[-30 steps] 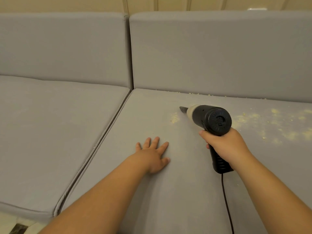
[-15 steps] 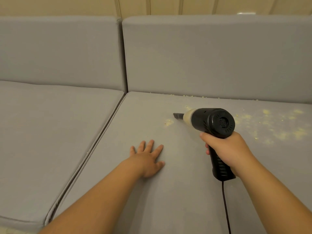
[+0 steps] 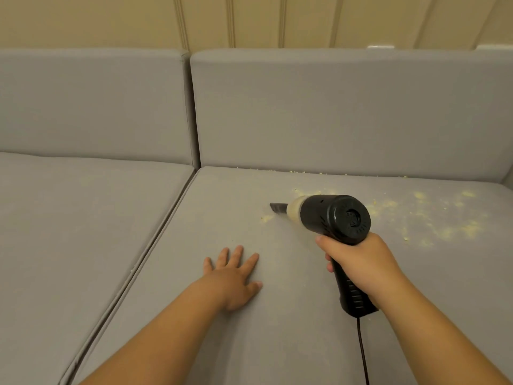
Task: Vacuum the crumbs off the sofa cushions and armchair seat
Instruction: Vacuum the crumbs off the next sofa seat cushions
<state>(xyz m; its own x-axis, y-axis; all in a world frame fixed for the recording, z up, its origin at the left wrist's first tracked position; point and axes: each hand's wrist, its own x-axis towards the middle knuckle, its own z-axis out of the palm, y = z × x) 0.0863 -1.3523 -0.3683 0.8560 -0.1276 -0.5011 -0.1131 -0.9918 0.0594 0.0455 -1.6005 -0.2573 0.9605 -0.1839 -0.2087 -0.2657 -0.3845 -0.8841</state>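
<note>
Right hand (image 3: 361,269) wrapped round the ribbed grip of a black, pistol-shaped handheld vacuum (image 3: 334,218) with a cream collar and a narrow dark nozzle (image 3: 278,209), black cord (image 3: 362,351) trailing down from the grip's base. Nozzle aimed leftward, low over the grey fabric seat cushion (image 3: 291,343), possibly touching it, though hard to tell from this angle. Small patch of pale yellow crumbs (image 3: 266,218) just beside the nozzle tip; wider scatter of crumbs (image 3: 444,223) to the right of the vacuum, more along the backrest seam. Left hand (image 3: 236,279) flat on the same cushion, fingers spread, near and below-left of the nozzle.
</note>
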